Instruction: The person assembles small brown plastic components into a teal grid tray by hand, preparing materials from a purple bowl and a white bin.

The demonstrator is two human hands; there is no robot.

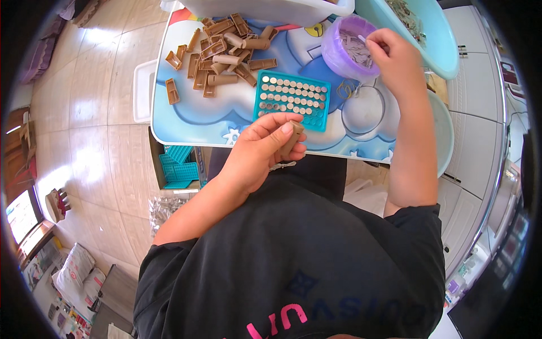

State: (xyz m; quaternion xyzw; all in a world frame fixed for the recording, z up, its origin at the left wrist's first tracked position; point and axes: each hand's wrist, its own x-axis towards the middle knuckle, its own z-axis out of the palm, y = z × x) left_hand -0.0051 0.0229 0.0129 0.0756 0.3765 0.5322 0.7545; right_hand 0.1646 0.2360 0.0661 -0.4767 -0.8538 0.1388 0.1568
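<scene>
My left hand (pixel 265 141) is closed around a brown plastic casing (pixel 291 141), held upright just off the table's near edge. My right hand (pixel 392 59) pinches a small whitish strip (pixel 362 38) between thumb and fingertips, above a purple tub (pixel 333 59). Inside that tub lie many thin grey-white strips (pixel 355 50). Just beyond my left hand, a teal tray (pixel 261 93) carries rows of round silver discs (pixel 292 90); its near right pockets hold none. A loose heap of brown plastic casings (pixel 214 53) covers the table's far left.
A white bin (pixel 265 11) stands at the back, and a light-blue basin (pixel 446 45) with small metal parts at the far right. Thin rubber bands (pixel 345 88) lie beside the tray. Below the table's left edge, a box holds more teal trays (pixel 179 169), near a bag of silvery pieces (pixel 164 210).
</scene>
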